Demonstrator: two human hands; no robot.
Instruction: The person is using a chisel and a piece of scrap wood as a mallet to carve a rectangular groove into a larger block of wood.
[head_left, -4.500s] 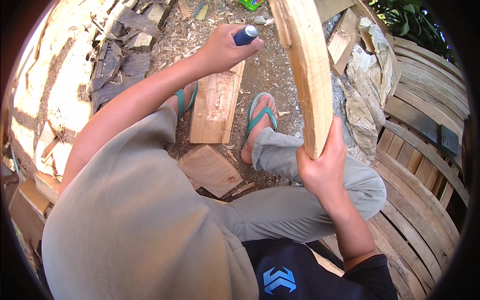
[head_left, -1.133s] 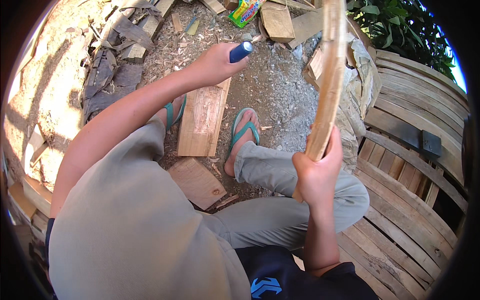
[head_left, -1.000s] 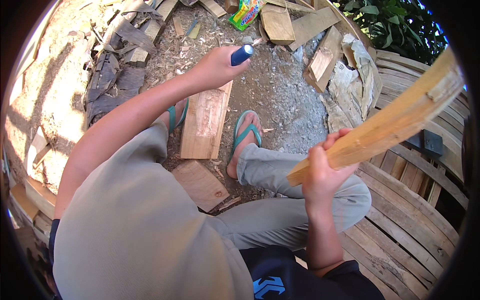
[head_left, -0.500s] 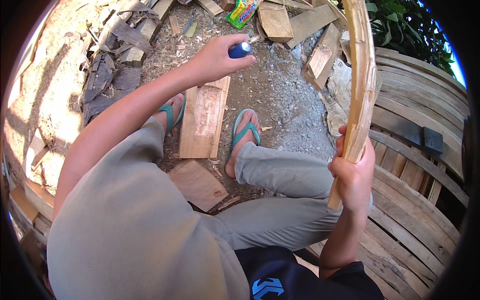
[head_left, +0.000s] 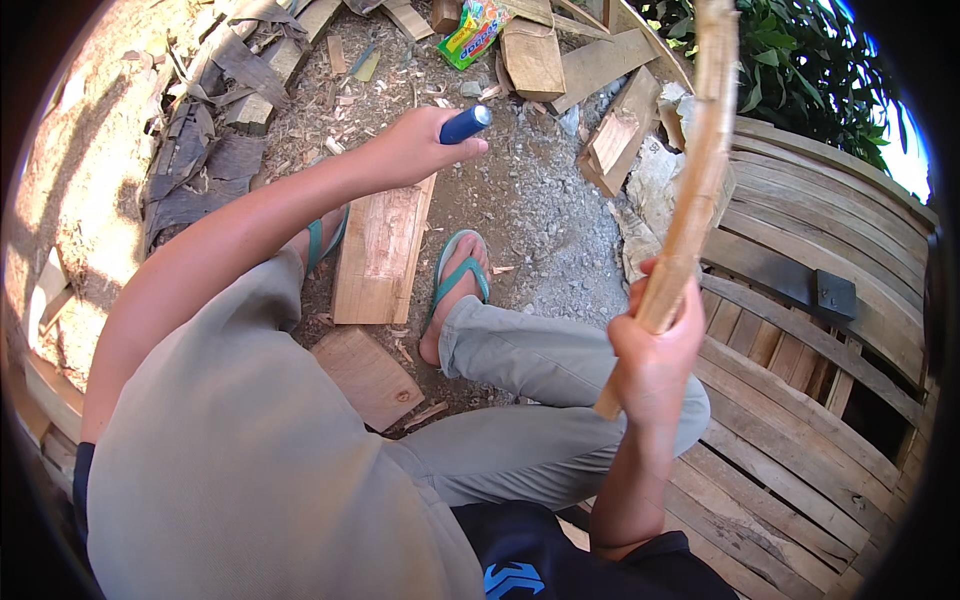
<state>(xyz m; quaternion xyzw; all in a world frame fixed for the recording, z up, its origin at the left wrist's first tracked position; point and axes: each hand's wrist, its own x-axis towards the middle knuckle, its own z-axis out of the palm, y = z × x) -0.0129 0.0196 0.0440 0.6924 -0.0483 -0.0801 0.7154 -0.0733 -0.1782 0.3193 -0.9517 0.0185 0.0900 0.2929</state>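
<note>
My left hand point(head_left: 415, 150) is closed around a blue handle point(head_left: 464, 126) with a pale metal end. Whatever the handle belongs to is hidden behind my hand. Below it, a wooden block point(head_left: 378, 260) with a hacked, hollowed top lies on the ground between my feet. Out to the right, my right hand point(head_left: 655, 345) grips a long, rough strip of wood point(head_left: 690, 215) near its lower end. The strip stands up at a slant, past the top of the view. Its lower end is beside my right knee.
A second wood block point(head_left: 367, 378) lies nearer to me. Wood offcuts point(head_left: 532, 60), a green packet point(head_left: 474, 35) and dark bark-like scraps point(head_left: 205, 160) lie further off. Slatted planks point(head_left: 790, 440) with a black box point(head_left: 835, 295) stand at right, leafy plants point(head_left: 790, 60) behind.
The wood strip and my right hand have moved left and tilted more. My left hand with the blue handle has come slightly lower and left. The whole view has shifted a little.
</note>
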